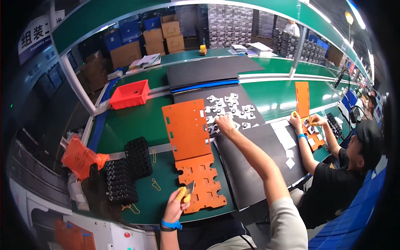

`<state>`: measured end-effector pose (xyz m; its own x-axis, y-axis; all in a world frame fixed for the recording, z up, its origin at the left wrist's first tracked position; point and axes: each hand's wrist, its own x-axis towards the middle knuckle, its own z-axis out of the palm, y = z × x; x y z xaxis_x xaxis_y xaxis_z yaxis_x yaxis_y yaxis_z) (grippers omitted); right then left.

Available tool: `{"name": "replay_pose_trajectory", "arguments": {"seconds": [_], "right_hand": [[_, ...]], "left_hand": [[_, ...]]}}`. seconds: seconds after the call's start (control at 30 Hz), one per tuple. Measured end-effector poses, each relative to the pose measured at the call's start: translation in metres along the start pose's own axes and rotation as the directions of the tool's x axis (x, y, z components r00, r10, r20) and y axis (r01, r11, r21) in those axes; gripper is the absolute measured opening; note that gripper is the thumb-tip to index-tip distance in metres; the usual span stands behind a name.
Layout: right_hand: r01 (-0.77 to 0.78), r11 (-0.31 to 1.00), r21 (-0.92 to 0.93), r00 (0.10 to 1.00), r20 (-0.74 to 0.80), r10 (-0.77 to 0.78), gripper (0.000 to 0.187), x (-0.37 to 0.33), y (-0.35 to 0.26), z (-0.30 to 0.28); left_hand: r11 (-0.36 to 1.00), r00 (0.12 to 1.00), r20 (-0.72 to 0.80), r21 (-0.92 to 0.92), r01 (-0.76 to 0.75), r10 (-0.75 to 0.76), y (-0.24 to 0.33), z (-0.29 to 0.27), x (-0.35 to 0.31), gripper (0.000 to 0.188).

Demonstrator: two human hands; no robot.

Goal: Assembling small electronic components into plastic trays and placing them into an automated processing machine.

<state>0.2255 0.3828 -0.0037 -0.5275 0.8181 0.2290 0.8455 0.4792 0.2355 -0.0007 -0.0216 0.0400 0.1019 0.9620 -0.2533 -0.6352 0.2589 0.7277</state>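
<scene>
My left hand (178, 204), with yellow finger covers, pinches a small flat grey piece (190, 187) over the lower, notched half of an orange hinged fixture (204, 183). The fixture's upper plate (186, 129) lies folded open away from me. My right hand (226, 125) is stretched out over several small white squares with black round parts (233, 111), spread on a black sheet (193, 96). Its fingers are drawn together at the near left of those parts; what they hold, if anything, is too small to make out.
Black ribbed trays (121, 181), yellow bands (156, 184) and an orange bag (81, 156) are at left. A red bin (130, 94) stands behind. At right a co-worker (341, 179) works at another orange fixture (302, 100), beside a black board (260, 162).
</scene>
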Motion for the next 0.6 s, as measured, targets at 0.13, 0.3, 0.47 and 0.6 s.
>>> {"name": "replay_pose_trajectory", "arguments": {"seconds": [0.13,0.3,0.47,0.6], "right_hand": [[-0.023,0.960,0.280,0.959,-0.266,0.101,0.010,-0.037,-0.010,-0.044],[0.406,0.544,0.735,0.910,-0.270,-0.315,0.028,-0.136,-0.090,-0.188],[0.649,0.472,0.596,0.718,-0.276,-0.639,0.017,-0.173,-0.101,-0.211],[0.658,0.422,0.623,0.726,-0.378,-0.574,0.007,-0.156,-0.085,-0.201]], "left_hand": [[0.998,0.998,0.024,0.012,0.060,-0.060,0.005,0.001,0.017,0.022],[0.988,0.988,0.086,-0.068,0.135,-0.129,0.014,-0.010,0.018,0.022],[0.955,0.937,0.191,0.022,0.295,-0.294,0.004,-0.003,0.039,0.025],[0.943,0.914,0.231,0.077,0.325,-0.334,-0.003,0.006,0.048,0.035]]}}
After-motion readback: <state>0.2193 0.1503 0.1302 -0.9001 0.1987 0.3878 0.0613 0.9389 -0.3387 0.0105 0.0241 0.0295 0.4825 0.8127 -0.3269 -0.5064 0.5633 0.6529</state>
